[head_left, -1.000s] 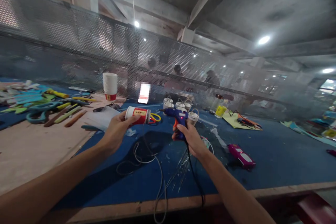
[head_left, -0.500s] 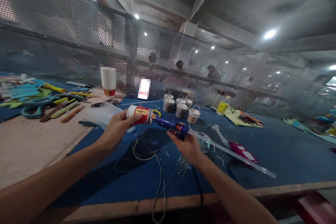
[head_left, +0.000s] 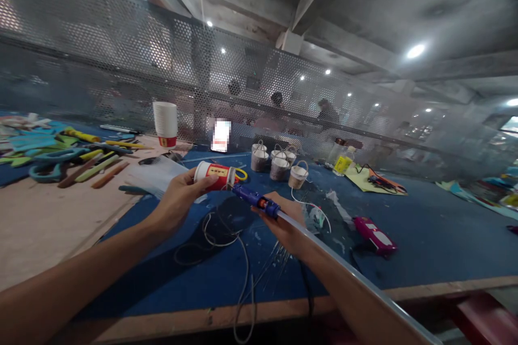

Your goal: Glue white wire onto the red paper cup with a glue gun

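My left hand [head_left: 181,193] is wrapped round a red and white paper cup [head_left: 214,174] lying on its side in the air, its base facing right. Cord is wound at the base end, and a yellow loop [head_left: 241,174] sticks out there. My right hand [head_left: 283,221] grips a blue hot glue gun [head_left: 254,197]. Its nozzle reaches the cord-wrapped end of the cup; whether it touches, I cannot tell. A long clear glue stick [head_left: 343,264] runs out of the gun's back, over my right forearm. Loose white cord [head_left: 246,259] hangs and lies below both hands.
Several small cord-handled buckets [head_left: 279,164] stand beyond my hands. Stacked paper cups [head_left: 165,124] and scissors [head_left: 60,164] are at left. To the right lie a magenta device [head_left: 374,235] and bottles [head_left: 343,161]. A perforated screen [head_left: 251,75] backs the blue table; people are behind it.
The glue gun has shifted slightly left and turned, so its glue stick now points toward the lower right over my forearm. My left hand and the cup have hardly moved.
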Motion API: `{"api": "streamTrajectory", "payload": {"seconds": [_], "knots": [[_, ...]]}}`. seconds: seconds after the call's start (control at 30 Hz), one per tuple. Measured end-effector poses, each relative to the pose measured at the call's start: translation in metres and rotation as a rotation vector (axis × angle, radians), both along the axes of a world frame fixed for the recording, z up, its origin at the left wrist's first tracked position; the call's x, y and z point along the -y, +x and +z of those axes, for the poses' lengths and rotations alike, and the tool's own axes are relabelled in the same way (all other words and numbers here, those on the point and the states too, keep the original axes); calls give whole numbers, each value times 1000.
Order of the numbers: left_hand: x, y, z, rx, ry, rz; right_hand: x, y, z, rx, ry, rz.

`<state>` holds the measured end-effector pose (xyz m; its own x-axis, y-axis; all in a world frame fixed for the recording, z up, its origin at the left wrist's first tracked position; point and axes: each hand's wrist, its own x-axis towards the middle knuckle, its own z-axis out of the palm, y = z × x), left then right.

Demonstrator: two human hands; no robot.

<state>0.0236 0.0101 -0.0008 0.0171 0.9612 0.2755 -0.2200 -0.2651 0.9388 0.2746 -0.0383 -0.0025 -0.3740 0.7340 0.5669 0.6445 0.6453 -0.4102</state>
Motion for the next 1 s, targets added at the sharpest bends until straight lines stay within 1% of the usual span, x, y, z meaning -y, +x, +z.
{"api": "streamTrajectory", "payload": {"seconds": [0.1, 0.27, 0.57, 0.8, 1.0], "knots": [[0, 0, 0, -9, 1, -25, -1, 0, 0, 10, 5, -4], [-1, 0, -1, -7, 2, -14, -2, 1, -1, 41, 22, -48], [-3, -2, -4, -32, 28, -18, -2, 2, -1, 58, -7, -17], [1, 0, -1, -26, 29, -31, -2, 3, -2, 69, -13, -44], [4, 0, 1, -42, 28, -15, -1, 2, -1, 77, 15, -69]]}}
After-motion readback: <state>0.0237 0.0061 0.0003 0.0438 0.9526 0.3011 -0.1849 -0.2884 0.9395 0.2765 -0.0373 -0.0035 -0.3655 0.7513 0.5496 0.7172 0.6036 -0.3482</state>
